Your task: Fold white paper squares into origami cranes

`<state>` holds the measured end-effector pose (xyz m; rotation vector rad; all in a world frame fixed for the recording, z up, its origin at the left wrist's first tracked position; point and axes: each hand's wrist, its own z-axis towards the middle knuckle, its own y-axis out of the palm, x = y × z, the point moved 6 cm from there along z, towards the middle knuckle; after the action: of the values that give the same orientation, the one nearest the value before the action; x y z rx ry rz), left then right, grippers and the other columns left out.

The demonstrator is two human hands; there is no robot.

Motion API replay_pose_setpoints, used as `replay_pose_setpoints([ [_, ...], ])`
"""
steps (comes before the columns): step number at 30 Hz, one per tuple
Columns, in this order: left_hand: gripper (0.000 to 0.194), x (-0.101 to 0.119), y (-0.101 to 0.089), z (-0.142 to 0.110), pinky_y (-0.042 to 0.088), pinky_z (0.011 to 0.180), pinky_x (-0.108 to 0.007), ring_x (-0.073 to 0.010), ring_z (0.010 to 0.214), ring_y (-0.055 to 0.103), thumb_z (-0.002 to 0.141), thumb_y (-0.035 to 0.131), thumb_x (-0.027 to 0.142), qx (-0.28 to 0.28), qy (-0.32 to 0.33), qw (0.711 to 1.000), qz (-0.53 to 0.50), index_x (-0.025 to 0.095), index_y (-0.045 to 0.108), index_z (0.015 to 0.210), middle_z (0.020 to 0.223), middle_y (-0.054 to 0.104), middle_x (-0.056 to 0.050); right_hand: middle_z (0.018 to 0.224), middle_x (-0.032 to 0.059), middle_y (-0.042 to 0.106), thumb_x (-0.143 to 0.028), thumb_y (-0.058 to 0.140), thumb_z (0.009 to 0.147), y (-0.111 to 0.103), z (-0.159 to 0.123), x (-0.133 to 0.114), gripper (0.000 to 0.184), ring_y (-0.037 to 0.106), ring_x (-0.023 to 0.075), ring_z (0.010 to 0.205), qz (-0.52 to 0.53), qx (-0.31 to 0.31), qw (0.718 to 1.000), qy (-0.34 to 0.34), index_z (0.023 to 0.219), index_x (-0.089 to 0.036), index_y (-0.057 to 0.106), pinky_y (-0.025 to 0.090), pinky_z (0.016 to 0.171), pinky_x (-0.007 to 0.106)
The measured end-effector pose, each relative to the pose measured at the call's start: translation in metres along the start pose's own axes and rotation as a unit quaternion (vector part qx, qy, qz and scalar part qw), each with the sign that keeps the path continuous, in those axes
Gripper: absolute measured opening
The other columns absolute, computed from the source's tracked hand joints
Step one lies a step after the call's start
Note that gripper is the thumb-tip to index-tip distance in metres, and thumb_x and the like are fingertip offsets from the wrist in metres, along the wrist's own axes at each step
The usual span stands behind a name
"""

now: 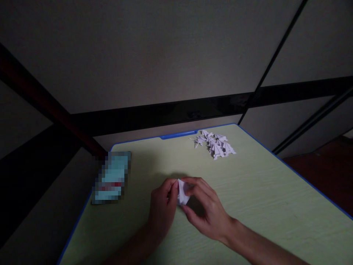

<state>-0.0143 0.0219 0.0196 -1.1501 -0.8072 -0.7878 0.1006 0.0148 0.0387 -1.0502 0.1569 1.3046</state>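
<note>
Between my two hands is a small piece of folded white paper (182, 193), held a little above the table. My left hand (164, 200) pinches its left edge between thumb and fingers. On the other side my right hand (205, 206) grips the paper, with the forefinger on its face and the thumb at its lower edge. The fingers cover part of the folds. Farther back on the table lies a cluster of several small white origami figures (216, 145) with pointed shapes.
The pale wood-grain table (261, 206) has a blue rim and a blue tray strip (179, 135) at its far edge. A phone-like device (113, 176) with a blurred-out screen lies at the left edge. A panelled wall or cabinet (165, 55) rises right behind the table.
</note>
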Motion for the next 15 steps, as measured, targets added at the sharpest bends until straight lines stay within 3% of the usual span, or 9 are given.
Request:
replay_pose_setpoints([
  [9, 0.018, 0.005, 0.008, -0.008, 0.041, 0.052, -0.017, -0.0111, 0.051, 0.057, 0.077, 0.042, 0.019, -0.048, 0.078, 0.994, 0.064, 0.019, 0.06, 0.073, 0.058, 0.062, 0.0, 0.096, 0.0105, 0.053, -0.021, 0.05, 0.067, 0.009, 0.001, 0.001, 0.019, 0.048, 0.0232, 0.09, -0.065, -0.075, 0.995, 0.029, 0.085, -0.015, 0.053, 0.04, 0.078, 0.039],
  [15, 0.021, 0.008, 0.011, -0.012, 0.045, 0.057, -0.019, -0.0128, 0.057, 0.06, 0.076, 0.04, 0.015, -0.073, 0.132, 0.985, 0.089, 0.019, 0.06, 0.08, 0.066, 0.066, -0.003, 0.096, 0.0087, 0.052, -0.012, 0.047, 0.07, 0.008, 0.004, 0.006, 0.007, 0.049, 0.0203, 0.091, 0.029, -0.057, 0.995, 0.082, 0.072, -0.016, 0.053, 0.041, 0.08, 0.035],
])
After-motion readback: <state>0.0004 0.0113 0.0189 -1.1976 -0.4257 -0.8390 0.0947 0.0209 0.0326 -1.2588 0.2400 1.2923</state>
